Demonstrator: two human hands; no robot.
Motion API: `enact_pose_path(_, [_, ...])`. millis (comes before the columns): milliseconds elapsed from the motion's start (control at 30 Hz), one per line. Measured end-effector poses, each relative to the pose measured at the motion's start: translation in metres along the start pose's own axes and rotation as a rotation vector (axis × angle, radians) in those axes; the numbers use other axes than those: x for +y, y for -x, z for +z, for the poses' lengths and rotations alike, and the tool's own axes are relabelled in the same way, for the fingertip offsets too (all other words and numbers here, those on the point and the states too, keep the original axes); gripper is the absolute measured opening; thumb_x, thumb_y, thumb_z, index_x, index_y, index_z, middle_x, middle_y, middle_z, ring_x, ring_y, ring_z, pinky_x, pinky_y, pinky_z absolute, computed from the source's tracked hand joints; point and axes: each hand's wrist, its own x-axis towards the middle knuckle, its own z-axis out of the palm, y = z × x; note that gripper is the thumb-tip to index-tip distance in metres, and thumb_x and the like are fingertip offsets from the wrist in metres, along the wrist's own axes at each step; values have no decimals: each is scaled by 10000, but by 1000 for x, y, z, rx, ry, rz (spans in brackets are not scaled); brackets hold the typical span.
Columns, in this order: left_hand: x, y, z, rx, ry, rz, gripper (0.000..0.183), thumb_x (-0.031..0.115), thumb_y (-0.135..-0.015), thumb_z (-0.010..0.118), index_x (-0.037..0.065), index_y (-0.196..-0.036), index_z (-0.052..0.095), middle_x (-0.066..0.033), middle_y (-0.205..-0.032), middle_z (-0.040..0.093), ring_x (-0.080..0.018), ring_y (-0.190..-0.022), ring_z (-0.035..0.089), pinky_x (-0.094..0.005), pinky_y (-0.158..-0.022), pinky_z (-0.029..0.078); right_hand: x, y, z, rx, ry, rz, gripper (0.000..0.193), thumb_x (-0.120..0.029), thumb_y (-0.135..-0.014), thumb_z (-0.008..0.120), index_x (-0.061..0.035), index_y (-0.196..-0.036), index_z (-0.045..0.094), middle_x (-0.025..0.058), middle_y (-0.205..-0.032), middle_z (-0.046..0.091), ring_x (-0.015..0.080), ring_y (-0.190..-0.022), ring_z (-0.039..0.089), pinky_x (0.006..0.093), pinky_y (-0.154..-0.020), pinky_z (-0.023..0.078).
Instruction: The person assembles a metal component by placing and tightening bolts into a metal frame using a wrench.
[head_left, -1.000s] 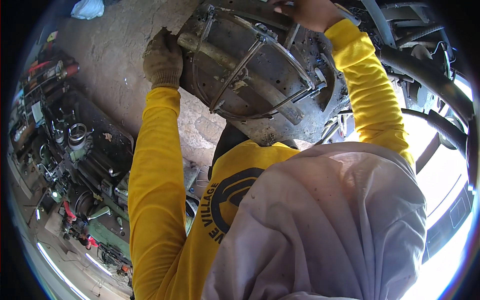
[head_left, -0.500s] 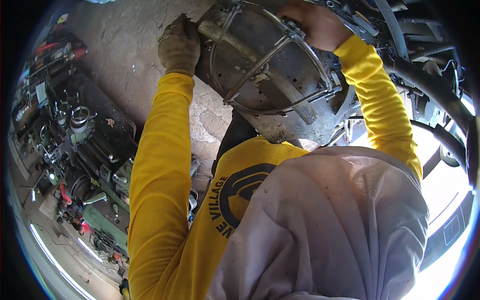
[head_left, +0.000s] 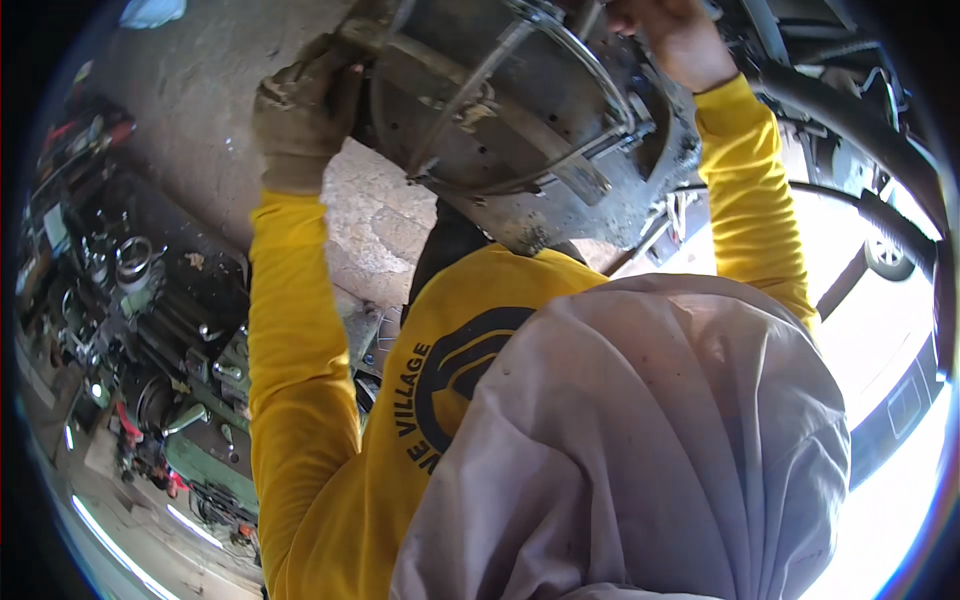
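A dark, stained metal plate (head_left: 590, 213) lies in front of my torso. On it rests a rounded frame of welded metal rods (head_left: 475, 80), with a worn flat bar (head_left: 545, 148) running slantwise beneath. My left hand (head_left: 300, 125), in a dirty brown knit glove, is closed at the plate's left edge, the thumb close to the bar's end. What lies inside its fingers is partly hidden. My bare right hand (head_left: 685, 45) is at the top, right of the rod frame. Its fingers are curled, and the upper edge of the view cuts off part of it.
A long workbench (head_left: 205, 462) with greenish metal and cluttered tools and machine parts stands to the left. Thick dark hoses (head_left: 850, 115) and pipes crowd the right side. Bare concrete floor (head_left: 365, 215) shows below my left hand. A vehicle wheel (head_left: 887, 250) is farther right.
My right hand has shifted right, off the rod frame's joint. My left hand has moved left and slightly down, turning at the plate edge. Plate and frame appear higher and farther left.
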Motion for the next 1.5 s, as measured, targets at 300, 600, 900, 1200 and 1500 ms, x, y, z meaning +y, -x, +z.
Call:
enact_pose_path(300, [7,-38,-14,68,183,-433,300,359,-957,661,114,-1117,729,-164,-1119,732,-348,-972,711,-427,-821,566,23,152,54,462,454,-270,335,-337,-909,775,-27,-979,668,85,-846,637,180,-692,611,306,-630,501])
enact_pose_path(600, [-20,-66,36,-515,-97,-255,431,377,-1009,542,85,-1316,618,-194,-1105,716,-393,-1020,694,-447,-876,562,3,168,128,520,1005,73,284,-348,-826,804,-135,-1005,745,94,-868,666,318,-698,690,416,-608,549])
enact_pose_path(900, [4,-64,16,-671,-461,301,423,449,-1048,481,125,-1305,569,-211,-1136,659,-348,-1025,712,-415,-838,611,7,165,139,551,890,153,123,-222,-858,760,-143,-952,753,86,-899,719,304,-736,715,394,-633,567])
enact_pose_path(1200, [-31,-76,14,-653,282,432,254,261,-1023,603,78,-1199,618,-103,-1059,707,-232,-903,707,-363,-849,583,8,161,144,600,776,181,117,-211,-862,753,-119,-932,734,111,-879,712,317,-723,714,407,-638,566])
enact_pose_path(1500, [-2,-85,8,-861,476,-400,213,49,-965,599,54,-1177,618,-42,-1068,741,-145,-923,685,-278,-810,530,5,161,141,643,642,241,147,-182,-829,789,-80,-922,738,110,-900,731,286,-754,734,386,-661,577])
